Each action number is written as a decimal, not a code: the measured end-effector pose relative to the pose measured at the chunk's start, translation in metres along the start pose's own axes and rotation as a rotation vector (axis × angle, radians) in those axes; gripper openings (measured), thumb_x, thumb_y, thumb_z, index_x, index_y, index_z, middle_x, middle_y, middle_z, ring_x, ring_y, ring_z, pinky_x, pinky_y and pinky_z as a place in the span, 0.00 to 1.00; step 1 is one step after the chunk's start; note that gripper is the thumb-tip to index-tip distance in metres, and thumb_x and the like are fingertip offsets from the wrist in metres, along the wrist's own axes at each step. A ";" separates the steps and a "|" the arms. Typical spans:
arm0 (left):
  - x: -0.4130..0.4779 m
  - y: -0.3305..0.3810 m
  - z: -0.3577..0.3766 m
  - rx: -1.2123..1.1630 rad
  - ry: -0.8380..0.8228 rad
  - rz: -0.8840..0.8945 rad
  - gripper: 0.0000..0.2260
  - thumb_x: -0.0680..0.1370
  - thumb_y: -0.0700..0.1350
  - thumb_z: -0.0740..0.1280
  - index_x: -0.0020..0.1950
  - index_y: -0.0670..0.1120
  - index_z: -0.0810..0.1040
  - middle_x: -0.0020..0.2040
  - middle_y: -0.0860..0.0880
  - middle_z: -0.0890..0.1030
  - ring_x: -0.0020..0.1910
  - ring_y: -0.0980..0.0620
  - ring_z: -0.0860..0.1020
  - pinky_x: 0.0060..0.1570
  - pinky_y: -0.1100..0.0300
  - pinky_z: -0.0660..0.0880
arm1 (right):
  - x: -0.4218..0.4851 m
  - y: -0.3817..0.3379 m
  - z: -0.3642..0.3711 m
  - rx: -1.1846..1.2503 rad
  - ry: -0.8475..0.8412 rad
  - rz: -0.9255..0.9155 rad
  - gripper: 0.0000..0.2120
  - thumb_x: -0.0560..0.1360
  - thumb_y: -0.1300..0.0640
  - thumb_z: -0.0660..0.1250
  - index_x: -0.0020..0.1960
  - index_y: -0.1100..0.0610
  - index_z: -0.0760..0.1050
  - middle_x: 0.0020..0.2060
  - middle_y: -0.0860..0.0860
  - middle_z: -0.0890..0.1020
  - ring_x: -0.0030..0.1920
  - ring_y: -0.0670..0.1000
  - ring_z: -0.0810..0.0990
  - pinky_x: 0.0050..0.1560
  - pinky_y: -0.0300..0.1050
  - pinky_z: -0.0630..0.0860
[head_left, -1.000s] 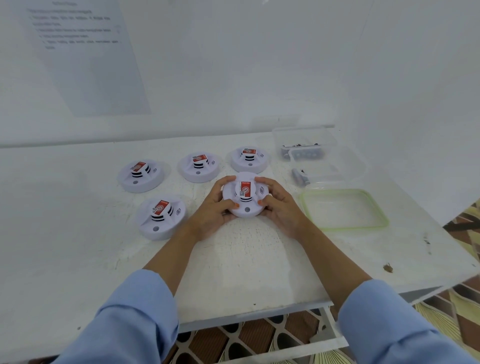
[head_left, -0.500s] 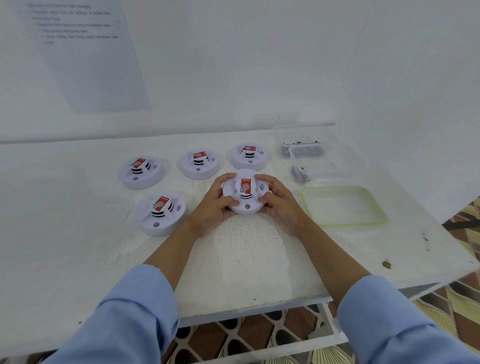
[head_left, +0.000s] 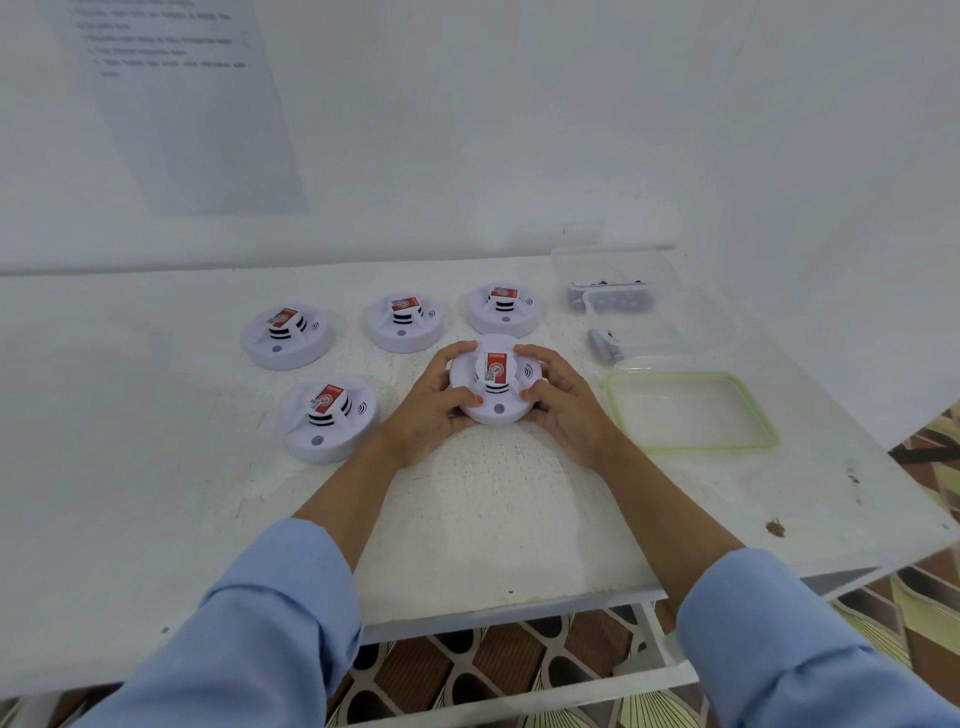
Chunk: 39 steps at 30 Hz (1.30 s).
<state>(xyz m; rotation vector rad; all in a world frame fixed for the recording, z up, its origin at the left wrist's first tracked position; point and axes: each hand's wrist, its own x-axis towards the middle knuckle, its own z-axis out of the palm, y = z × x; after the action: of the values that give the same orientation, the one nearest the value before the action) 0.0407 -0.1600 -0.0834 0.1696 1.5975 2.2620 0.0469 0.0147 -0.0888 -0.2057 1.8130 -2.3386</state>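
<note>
A round white smoke detector (head_left: 496, 387) with a red label on its raised centre sits on the white table (head_left: 493, 519). My left hand (head_left: 436, 405) grips its left side, fingers curled over the rim and thumb on the front. My right hand (head_left: 563, 400) grips its right side the same way. Four more detectors of the same kind lie on the table: one front left (head_left: 327, 418), and three in a back row, at the left (head_left: 285, 335), in the middle (head_left: 404, 321) and at the right (head_left: 504, 310).
A clear plastic box (head_left: 618, 280) with small dark parts stands at the back right. A few batteries (head_left: 602, 347) lie loose beside it. A green-rimmed lid (head_left: 691, 410) lies flat right of my right hand. The table's front edge runs just past my forearms.
Both hands have kept their hold on the detector. It has shifted slightly away from me, toward the back row.
</note>
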 end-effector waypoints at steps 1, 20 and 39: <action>0.000 0.000 0.000 0.000 0.000 0.000 0.24 0.75 0.28 0.59 0.59 0.55 0.69 0.59 0.49 0.74 0.55 0.49 0.76 0.48 0.57 0.79 | 0.000 0.000 0.000 0.001 -0.001 -0.001 0.19 0.75 0.71 0.58 0.57 0.50 0.73 0.59 0.56 0.75 0.55 0.53 0.78 0.49 0.48 0.80; -0.002 0.001 0.002 -0.019 0.008 0.000 0.23 0.75 0.27 0.59 0.57 0.55 0.70 0.58 0.49 0.75 0.54 0.49 0.76 0.43 0.59 0.80 | -0.001 0.000 0.001 -0.005 -0.001 -0.005 0.19 0.75 0.71 0.58 0.57 0.50 0.73 0.59 0.56 0.76 0.55 0.52 0.78 0.46 0.45 0.80; -0.003 0.001 0.002 -0.018 0.003 0.002 0.23 0.75 0.27 0.59 0.57 0.55 0.71 0.59 0.47 0.74 0.55 0.47 0.76 0.42 0.59 0.80 | -0.001 0.001 0.001 -0.026 -0.004 -0.017 0.19 0.75 0.70 0.58 0.57 0.50 0.73 0.60 0.56 0.75 0.57 0.54 0.77 0.51 0.51 0.79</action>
<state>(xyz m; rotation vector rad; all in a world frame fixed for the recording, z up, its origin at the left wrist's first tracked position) 0.0436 -0.1596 -0.0820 0.1630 1.5782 2.2790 0.0482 0.0140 -0.0894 -0.2297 1.8476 -2.3256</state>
